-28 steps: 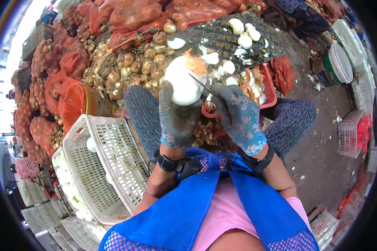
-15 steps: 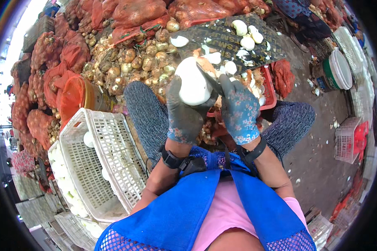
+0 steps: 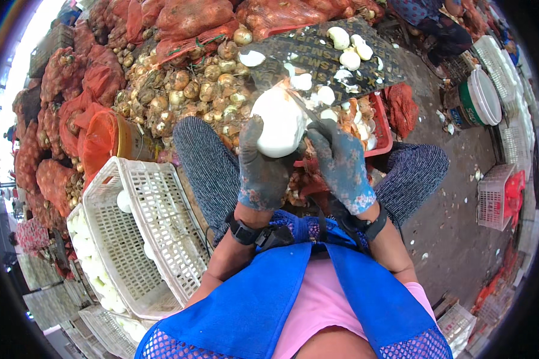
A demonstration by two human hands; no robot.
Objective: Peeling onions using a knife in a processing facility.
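Observation:
In front of my knees, my left hand [image 3: 263, 173], in a dark-coated flowered glove, is closed around a large white peeled onion [image 3: 278, 122]. My right hand [image 3: 341, 155], gloved alike, grips a knife; part of its narrow blade [image 3: 303, 106] shows against the onion's right side, and the handle is hidden in the fingers. Just beyond the hands, a red crate [image 3: 383, 128] holds skins and onion pieces. Several peeled white onions [image 3: 350, 58] and scraps lie on a dark printed board [image 3: 380, 78] behind it.
Unpeeled onions [image 3: 191, 90] are heaped ahead to the left, backed by red mesh sacks [image 3: 194, 18]. A white slatted crate [image 3: 167, 221] stands by my left leg, near a yellow bucket [image 3: 127, 137]. On the right are a lidded bucket [image 3: 486, 99] and a small crate [image 3: 492, 200]. Another person [image 3: 437, 30] sits at upper right.
My right hand has shifted slightly down and right, and the knife blade shows less. The onion has turned a little in my left hand, which keeps hold of it.

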